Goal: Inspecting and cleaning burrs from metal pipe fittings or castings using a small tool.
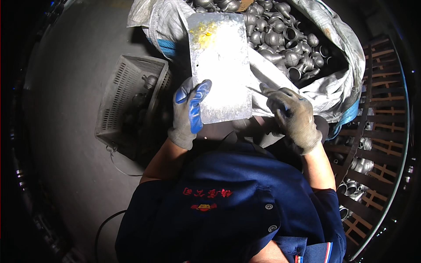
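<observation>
A flat, rectangular metal plate (pixel 221 65) is held up in front of me, lit glaringly bright, with a yellow stain near its upper left corner. My left hand (pixel 188 111), in a grey glove with blue coated fingers, grips its lower left edge, thumb on the near face. To the plate's right, my right hand (pixel 293 115) wears a dirty grey glove. Its fingers are curled and the index finger reaches toward the plate's edge. A thin dark sliver sticks out from that hand toward the plate; what it belongs to is hidden.
Beyond the plate, a large white woven sack (pixel 342 48) lies open, full of dark grey metal castings (pixel 274 39). At left on the floor stands a grey plastic crate (pixel 118 94) with a few castings inside. A slatted metal cage (pixel 372 131) with more castings stands at right.
</observation>
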{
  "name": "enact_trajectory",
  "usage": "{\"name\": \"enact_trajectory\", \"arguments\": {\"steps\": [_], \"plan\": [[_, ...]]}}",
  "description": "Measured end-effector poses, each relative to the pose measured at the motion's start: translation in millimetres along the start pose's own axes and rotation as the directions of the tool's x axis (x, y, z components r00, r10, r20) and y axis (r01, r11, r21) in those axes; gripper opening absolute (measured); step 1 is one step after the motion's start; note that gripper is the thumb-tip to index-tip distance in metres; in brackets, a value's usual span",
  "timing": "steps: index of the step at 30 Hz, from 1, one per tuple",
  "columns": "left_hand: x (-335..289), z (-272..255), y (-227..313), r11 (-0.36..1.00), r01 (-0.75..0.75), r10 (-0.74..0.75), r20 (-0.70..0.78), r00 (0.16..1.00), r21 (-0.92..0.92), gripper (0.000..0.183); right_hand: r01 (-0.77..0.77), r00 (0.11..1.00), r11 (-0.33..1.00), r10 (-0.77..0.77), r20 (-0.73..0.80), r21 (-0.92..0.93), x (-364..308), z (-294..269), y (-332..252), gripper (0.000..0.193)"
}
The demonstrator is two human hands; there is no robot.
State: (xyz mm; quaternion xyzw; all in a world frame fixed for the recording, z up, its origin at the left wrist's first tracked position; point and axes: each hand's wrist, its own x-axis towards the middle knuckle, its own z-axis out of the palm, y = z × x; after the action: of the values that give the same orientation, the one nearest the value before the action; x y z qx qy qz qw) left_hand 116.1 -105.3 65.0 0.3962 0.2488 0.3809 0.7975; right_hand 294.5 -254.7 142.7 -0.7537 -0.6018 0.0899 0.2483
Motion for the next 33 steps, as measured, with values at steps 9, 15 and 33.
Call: {"name": "enact_trajectory", "arguments": {"steps": [9,15,33], "plan": [[0,-3,-4,0.999,0.036,-0.036,-0.006,0.999,-0.026,0.022,0.034,0.999,0.999,-0.035,-0.038,-0.033,0,0,-2,0.040],[-1,-5,-4,1.000,0.009,-0.010,0.017,1.000,0.020,0.024,-0.013,1.000,1.000,0.013,-0.021,-0.009,1,4,-3,0.041],[1,0,2,0.998,0.054,-0.057,-0.076,0.995,-0.045,0.020,-0.020,0.999,0.990,0.014,-0.045,-0.136,-4,12,-5,0.034]]}}
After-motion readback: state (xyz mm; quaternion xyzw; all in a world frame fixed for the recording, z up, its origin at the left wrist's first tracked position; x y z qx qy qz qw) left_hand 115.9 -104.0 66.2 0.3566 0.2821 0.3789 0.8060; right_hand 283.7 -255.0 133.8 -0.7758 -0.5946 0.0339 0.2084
